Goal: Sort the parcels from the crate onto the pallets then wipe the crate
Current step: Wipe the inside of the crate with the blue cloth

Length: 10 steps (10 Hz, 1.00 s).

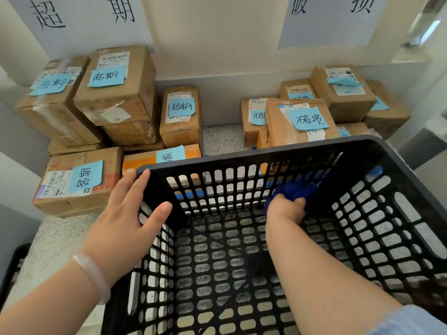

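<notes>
A black slotted plastic crate fills the lower right, with nothing inside but my arm. My left hand rests on its near-left corner, fingers along the rim and thumb over the inner wall. My right hand reaches inside, shut on a dark blue cloth pressed against the far inner wall. Cardboard parcels with blue sticky notes lie in two groups beyond the crate: a left stack and a right stack.
Two white paper signs hang on the wall, one above the left stack, one above the right stack. Speckled floor shows between the stacks. A dark object sits at the left edge.
</notes>
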Tool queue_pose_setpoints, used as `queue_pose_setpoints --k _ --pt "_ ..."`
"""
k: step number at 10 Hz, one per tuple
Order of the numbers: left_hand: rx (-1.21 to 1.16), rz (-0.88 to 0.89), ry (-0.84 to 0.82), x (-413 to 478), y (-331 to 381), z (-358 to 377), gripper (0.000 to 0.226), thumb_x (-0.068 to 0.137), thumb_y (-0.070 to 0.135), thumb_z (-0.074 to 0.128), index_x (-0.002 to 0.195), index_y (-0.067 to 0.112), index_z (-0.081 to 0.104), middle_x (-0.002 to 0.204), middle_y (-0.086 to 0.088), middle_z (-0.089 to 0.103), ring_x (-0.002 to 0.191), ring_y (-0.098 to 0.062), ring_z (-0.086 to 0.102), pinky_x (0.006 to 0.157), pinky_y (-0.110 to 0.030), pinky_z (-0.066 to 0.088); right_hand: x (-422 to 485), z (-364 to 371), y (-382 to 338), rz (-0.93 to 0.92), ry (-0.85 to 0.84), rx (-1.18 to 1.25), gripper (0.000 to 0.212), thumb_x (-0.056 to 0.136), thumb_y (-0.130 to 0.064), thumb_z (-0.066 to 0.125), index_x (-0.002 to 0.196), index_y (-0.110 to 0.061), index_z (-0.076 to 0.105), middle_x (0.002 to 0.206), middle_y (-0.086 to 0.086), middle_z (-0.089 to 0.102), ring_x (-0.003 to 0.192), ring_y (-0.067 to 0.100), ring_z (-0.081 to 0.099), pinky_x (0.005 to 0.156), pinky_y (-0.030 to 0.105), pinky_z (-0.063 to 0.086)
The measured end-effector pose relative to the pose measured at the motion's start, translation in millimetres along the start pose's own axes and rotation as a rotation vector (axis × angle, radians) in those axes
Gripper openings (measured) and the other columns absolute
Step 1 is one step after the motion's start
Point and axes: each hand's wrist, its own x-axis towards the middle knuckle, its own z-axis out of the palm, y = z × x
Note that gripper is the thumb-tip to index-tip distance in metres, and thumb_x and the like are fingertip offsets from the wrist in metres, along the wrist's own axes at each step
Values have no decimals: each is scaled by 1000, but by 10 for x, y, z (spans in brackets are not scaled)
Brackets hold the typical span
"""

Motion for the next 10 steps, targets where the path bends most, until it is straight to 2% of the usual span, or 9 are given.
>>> queue_pose_setpoints --k 1,2,3,4,5,6,7,8,10 --pt "32 16 -12 5 -14 -3 95 69 76 29 154 38 13 162 14 2 148 -11 7 112 -43 31 -390 275 180 31 -159 -84 16 94 -16 56 106 -19 46 123 17 55 108 37 59 88 47 51" --pt "22 29 -16 20 -42 13 100 66 79 30 154 38 12 162 15 0 148 -10 6 114 -40 26 -727 479 243 67 -357 -153 14 95 -14 52 101 -20 41 108 13 56 98 31 58 89 44 47" --pt "16 21 -9 22 -44 21 103 63 81 28 155 37 10 162 17 -3 148 -7 3 115 -36 25 -1037 662 261 104 -557 -208 23 95 -15 52 118 -16 47 121 14 57 105 31 58 95 42 46" --pt "17 19 10 22 -45 35 102 64 80 24 155 38 8 162 16 -2 148 -8 4 114 -36 26 -1320 851 342 149 -742 -120 38 91 -17 57 127 -7 48 125 16 58 113 34 59 98 44 49" --pt "-11 10 16 35 -66 50 98 66 79 23 154 40 7 161 19 -2 148 -8 6 114 -36 25 -1430 920 277 138 -821 -166 36 92 -17 57 125 -3 51 124 18 59 114 36 60 97 47 51" --pt "-45 17 17 44 -102 60 93 71 77 23 154 39 9 160 22 -2 148 -5 6 114 -31 21 -1193 917 351 28 -852 -366 38 89 -19 63 124 -6 56 121 15 62 111 33 62 91 39 53" --pt "-76 14 20 41 -128 66 90 73 75 25 154 39 10 160 23 0 147 -3 6 114 -29 18 -840 873 437 21 -740 -377 41 85 -12 61 126 -9 58 119 17 63 106 36 62 92 45 54" --pt "-81 -1 19 43 -119 61 88 74 74 26 154 39 13 160 23 1 146 -2 5 113 -27 15 -530 690 387 -2 -629 -390 40 89 -7 52 129 -11 55 120 18 61 105 36 61 90 50 55" --pt "-63 -2 24 28 -77 46 84 78 66 31 155 35 17 161 19 4 145 -1 2 108 -22 10 -225 395 281 -81 -505 -375 34 93 -5 49 125 -9 61 119 18 64 107 36 62 94 47 52"
